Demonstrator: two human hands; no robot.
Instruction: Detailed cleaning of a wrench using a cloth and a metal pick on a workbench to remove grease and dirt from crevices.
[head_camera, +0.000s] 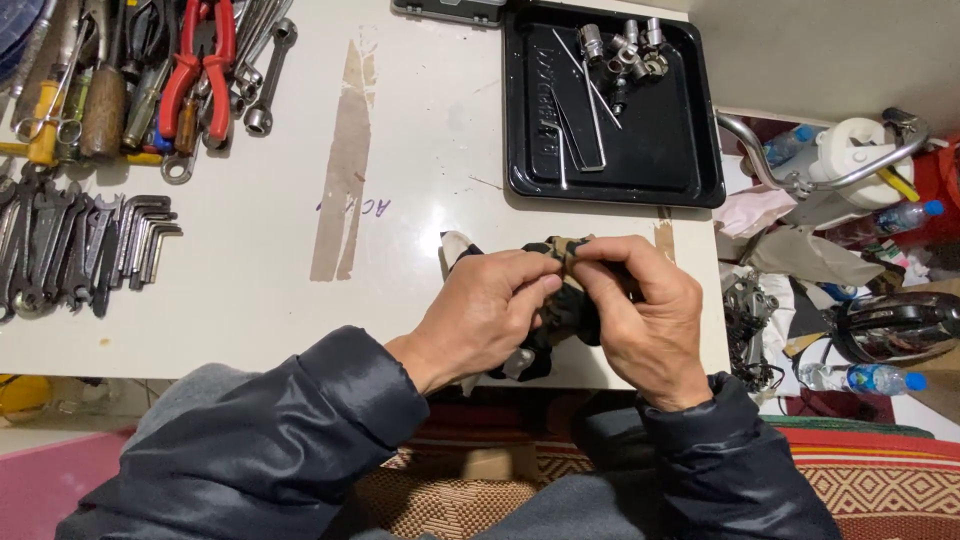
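- Seen from above, a left hand and a right hand meet at the front edge of a white worktop.
- Both sets of fingers are clenched around one small dark part wrapped in a dirty rag; its tan top shows between the thumbs. What kind of part it is cannot be told.
- A black tray lies behind the hands, well apart, holding sockets and thin metal rods.
- Far left, a row of hex keys and wrenches lies flat.
- Above them sit red-handled pliers among other tools.
- Dark padded sleeves cover both arms.
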